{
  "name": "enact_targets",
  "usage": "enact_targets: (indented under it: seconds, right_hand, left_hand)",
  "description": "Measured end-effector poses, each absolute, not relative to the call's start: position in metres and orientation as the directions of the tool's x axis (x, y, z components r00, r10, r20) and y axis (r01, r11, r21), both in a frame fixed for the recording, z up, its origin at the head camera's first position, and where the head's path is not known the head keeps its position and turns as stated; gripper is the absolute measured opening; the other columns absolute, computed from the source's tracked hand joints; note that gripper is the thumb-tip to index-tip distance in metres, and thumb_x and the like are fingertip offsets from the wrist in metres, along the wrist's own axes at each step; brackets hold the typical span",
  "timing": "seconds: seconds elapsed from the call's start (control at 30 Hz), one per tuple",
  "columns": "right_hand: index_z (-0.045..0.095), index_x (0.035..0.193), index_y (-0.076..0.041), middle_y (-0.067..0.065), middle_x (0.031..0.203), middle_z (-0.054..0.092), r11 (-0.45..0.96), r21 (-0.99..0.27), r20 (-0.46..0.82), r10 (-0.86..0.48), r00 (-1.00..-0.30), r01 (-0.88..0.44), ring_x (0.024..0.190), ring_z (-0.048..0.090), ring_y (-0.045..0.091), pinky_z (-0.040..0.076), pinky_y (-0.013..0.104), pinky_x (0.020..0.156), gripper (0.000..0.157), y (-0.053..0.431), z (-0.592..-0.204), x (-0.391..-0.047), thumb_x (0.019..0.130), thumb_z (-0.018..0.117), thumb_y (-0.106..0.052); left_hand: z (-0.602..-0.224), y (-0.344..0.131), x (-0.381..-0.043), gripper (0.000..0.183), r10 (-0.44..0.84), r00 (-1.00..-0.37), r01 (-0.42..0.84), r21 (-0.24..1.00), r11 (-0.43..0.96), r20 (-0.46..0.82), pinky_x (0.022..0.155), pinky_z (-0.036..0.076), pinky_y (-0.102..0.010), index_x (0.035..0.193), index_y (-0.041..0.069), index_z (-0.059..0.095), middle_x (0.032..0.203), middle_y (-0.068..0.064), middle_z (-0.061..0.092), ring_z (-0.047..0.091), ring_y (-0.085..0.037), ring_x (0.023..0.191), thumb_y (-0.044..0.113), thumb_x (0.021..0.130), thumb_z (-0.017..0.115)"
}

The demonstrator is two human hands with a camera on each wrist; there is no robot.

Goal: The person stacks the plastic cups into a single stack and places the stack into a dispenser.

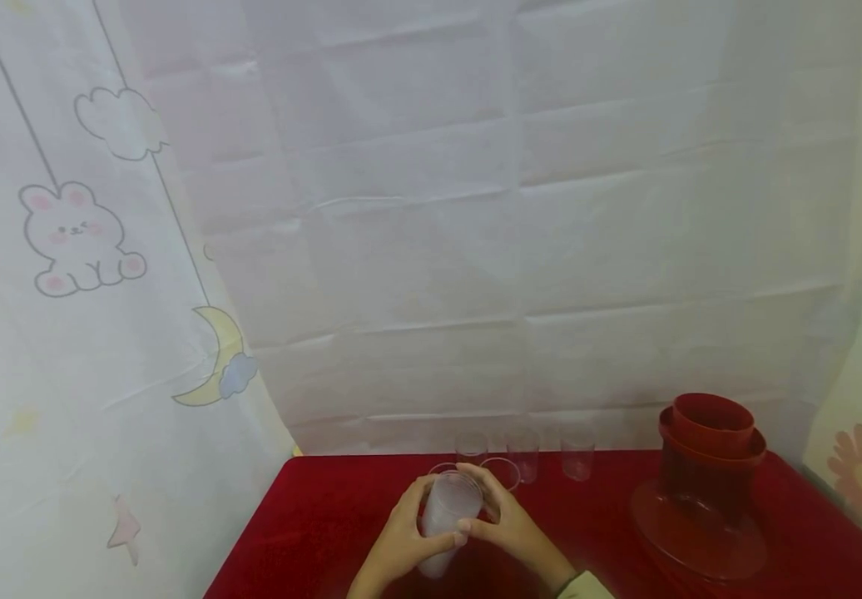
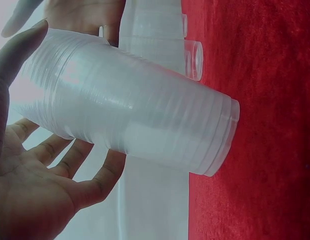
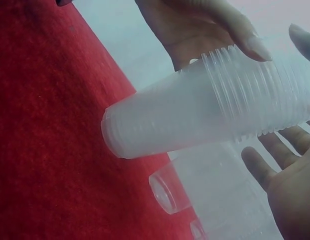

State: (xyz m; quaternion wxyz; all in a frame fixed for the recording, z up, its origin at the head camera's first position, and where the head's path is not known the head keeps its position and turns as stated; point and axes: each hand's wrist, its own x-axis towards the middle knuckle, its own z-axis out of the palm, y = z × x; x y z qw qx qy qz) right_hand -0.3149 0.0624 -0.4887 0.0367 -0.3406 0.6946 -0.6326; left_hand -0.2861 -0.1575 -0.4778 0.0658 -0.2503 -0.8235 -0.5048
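Observation:
A stack of clear plastic cups point(image 1: 452, 499), nested into one another, is held tilted above the red-covered table. My left hand point(image 1: 403, 537) grips the stack from the left, with its thumb across the near side and its fingers round the other. From the right, my right hand point(image 1: 512, 532) grips the same stack, its thumb close to the left one. The left wrist view shows the cup stack point(image 2: 145, 105) with its closed ends over the red cloth. In the right wrist view, the many rims of the cup stack point(image 3: 170, 117) lie between both hands.
Several clear cups point(image 1: 577, 453) stand along the back of the red table point(image 1: 326, 507), some partly hidden behind my hands. At the right is a red cylindrical object point(image 1: 708, 474) on a wide round base. White printed cloth point(image 1: 401, 249) hangs behind the table.

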Motion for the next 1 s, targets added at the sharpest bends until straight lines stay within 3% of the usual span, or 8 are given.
enact_targets:
  seconds: [0.3, 0.57, 0.8, 0.9, 1.0]
  right_hand:
    - [0.03, 0.153, -0.018, 0.011, 0.156, 0.037, -0.058, -0.91, 0.382, -0.505, -0.774, -0.412, 0.141, 0.037, 0.036, 0.039, 0.053, 0.108, 0.069, 0.065, -0.49, -0.315, 0.095, 0.067, -0.022]
    - [0.032, 0.153, -0.016, 0.014, 0.148, 0.048, -0.067, -0.882, 0.442, -0.46, -0.77, -0.466, 0.131, 0.05, 0.027, 0.045, 0.031, 0.103, 0.067, 0.077, -0.484, -0.319, 0.095, 0.066, -0.012]
    - [0.035, 0.15, -0.008, 0.015, 0.143, 0.051, -0.071, -0.821, 0.546, -0.386, -0.743, -0.566, 0.129, 0.049, 0.04, 0.048, 0.041, 0.101, 0.062, 0.092, -0.48, -0.325, 0.095, 0.063, -0.002]
    - [0.035, 0.15, -0.005, 0.02, 0.142, 0.051, -0.054, -0.794, 0.581, -0.355, -0.732, -0.605, 0.129, 0.049, 0.037, 0.049, 0.04, 0.1, 0.061, 0.1, -0.479, -0.329, 0.095, 0.062, 0.0]
    - [0.036, 0.15, -0.009, 0.018, 0.142, 0.052, -0.028, -0.8, 0.573, -0.33, -0.75, -0.599, 0.13, 0.05, 0.033, 0.048, 0.038, 0.1, 0.061, 0.108, -0.478, -0.33, 0.095, 0.064, -0.004]
  left_hand:
    - [-0.479, -0.157, -0.286, 0.072, 0.334, -0.876, 0.464, 0.796, 0.388, 0.348, 0.083, 0.054, -0.034, 0.143, 0.023, 0.043, 0.135, -0.001, 0.053, 0.054, -0.021, 0.114, 0.036, 0.083, 0.08]
    - [-0.479, -0.157, -0.288, 0.073, 0.331, -0.874, 0.471, 0.789, 0.394, 0.356, 0.082, 0.053, -0.032, 0.143, 0.021, 0.043, 0.133, -0.002, 0.054, 0.054, -0.022, 0.115, 0.035, 0.083, 0.081]
    - [-0.478, -0.156, -0.285, 0.074, 0.318, -0.887, 0.446, 0.803, 0.396, 0.336, 0.081, 0.054, -0.033, 0.143, 0.021, 0.043, 0.133, -0.002, 0.054, 0.054, -0.022, 0.114, 0.037, 0.082, 0.082]
    - [-0.477, -0.156, -0.285, 0.075, 0.311, -0.892, 0.437, 0.804, 0.403, 0.329, 0.083, 0.055, -0.036, 0.143, 0.021, 0.043, 0.133, -0.001, 0.054, 0.054, -0.022, 0.114, 0.039, 0.081, 0.081]
    - [-0.477, -0.155, -0.284, 0.075, 0.309, -0.894, 0.433, 0.804, 0.407, 0.325, 0.084, 0.055, -0.038, 0.143, 0.022, 0.043, 0.134, -0.001, 0.054, 0.054, -0.022, 0.114, 0.04, 0.081, 0.081]
